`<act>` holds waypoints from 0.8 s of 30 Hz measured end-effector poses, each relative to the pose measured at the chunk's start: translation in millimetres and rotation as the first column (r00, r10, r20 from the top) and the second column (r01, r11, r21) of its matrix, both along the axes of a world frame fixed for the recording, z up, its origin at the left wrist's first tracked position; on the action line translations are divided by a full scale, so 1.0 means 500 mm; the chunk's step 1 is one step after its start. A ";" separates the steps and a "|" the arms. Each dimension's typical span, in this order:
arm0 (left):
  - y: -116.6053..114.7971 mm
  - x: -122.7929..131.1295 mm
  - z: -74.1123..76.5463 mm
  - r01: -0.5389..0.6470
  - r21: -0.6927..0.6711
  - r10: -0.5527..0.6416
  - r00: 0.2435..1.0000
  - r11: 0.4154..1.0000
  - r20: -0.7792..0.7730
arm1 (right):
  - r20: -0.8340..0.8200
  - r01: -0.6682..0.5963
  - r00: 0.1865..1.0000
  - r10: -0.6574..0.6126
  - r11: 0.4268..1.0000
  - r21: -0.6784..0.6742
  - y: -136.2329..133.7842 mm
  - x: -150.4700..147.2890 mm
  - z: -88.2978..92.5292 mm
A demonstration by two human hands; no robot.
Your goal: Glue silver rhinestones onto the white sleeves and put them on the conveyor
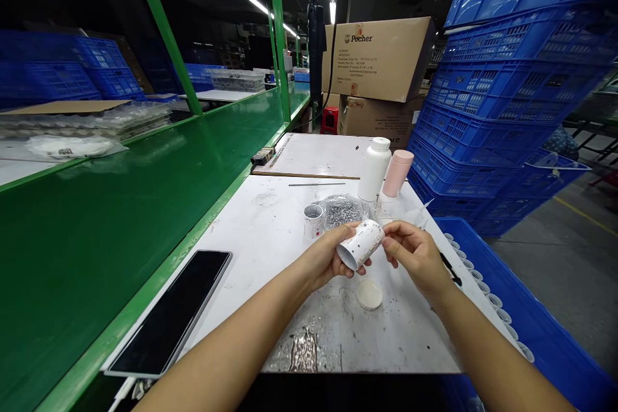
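Note:
My left hand (pixel 333 256) is wrapped round a white tube (pixel 362 243) with small dark and coppery specks on its side, held tilted above the table. At the tube's right end, the fingers of my right hand (pixel 412 254) are pinched together close to its rim; whatever they hold is too small to make out. Behind the tube lies a clear plastic bag of small metal parts (pixel 342 211). A second white tube (pixel 313 221) stands upright beside that bag. Below my hands, a pale round lid (pixel 369 294) lies flat on the white table (pixel 270 257).
A tablet (pixel 171 312) lies at the left by the green conveyor (pixel 159 174). A white bottle (pixel 374 170) and a pink bottle (pixel 398 174) stand at the back. Blue crates (pixel 497 90) are stacked at the right, above a blue bin (pixel 535 309) with several white tubes.

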State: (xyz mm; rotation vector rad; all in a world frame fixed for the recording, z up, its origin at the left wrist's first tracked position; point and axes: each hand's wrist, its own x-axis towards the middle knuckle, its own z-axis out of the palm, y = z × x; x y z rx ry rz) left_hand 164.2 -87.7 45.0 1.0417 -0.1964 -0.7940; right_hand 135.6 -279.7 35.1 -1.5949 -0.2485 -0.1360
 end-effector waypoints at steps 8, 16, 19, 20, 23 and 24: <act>-0.001 0.013 -0.005 0.180 0.018 -0.172 0.962 0.984 -0.211 | -0.227 -0.112 0.963 0.145 0.982 0.149 -0.004 0.005 0.003; 0.010 -0.002 0.002 0.152 0.191 -0.170 0.982 0.970 0.081 | -0.286 -0.023 0.956 0.063 0.990 0.141 0.000 0.006 0.006; 0.007 -0.001 0.003 0.070 0.225 -0.093 0.991 0.972 0.092 | 0.039 0.369 0.928 -0.370 0.929 0.017 -0.024 0.008 0.001; 0.005 0.000 0.002 0.022 0.236 -0.046 0.994 0.971 0.095 | 0.164 0.536 0.826 -0.539 0.841 0.071 -0.038 0.014 -0.002; 0.000 0.003 -0.001 -0.113 0.247 0.081 0.987 0.962 0.136 | 0.233 0.732 0.538 -0.810 0.586 0.349 -0.087 0.047 -0.015; -0.002 0.003 -0.001 -0.156 0.238 0.121 0.981 0.959 0.154 | 0.194 0.743 0.524 -0.830 0.556 0.372 -0.102 0.061 -0.021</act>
